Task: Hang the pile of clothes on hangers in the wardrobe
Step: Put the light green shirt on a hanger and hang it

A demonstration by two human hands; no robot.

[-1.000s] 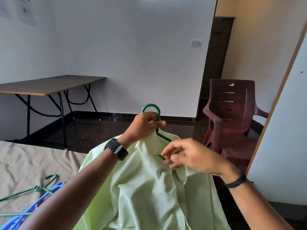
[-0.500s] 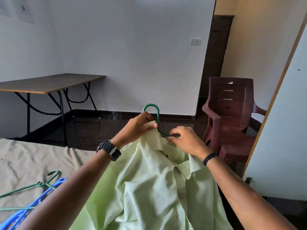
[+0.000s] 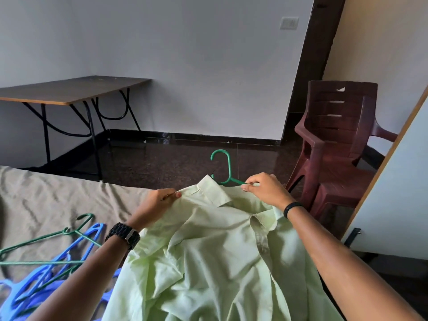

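Observation:
A pale green collared shirt (image 3: 208, 251) hangs in front of me over the bed edge, with a green hanger (image 3: 223, 166) inside its neck; only the hook and a bit of the right arm show above the collar. My left hand (image 3: 157, 205) pinches the shirt's left shoulder beside the collar. My right hand (image 3: 264, 189) grips the hanger's right arm together with the shirt's right shoulder. The rest of the hanger is hidden under the cloth.
Spare green wire hangers (image 3: 46, 239) and blue plastic hangers (image 3: 46, 281) lie on the beige bed sheet (image 3: 46, 200) at the lower left. A maroon plastic chair (image 3: 335, 144) stands right, beside a white wardrobe door (image 3: 398, 193). A wooden table (image 3: 69, 89) stands at the back left.
My left hand slid from the hanger's hook down to the shirt's left shoulder. My right hand moved outward along the hanger's right arm. The view tilted down.

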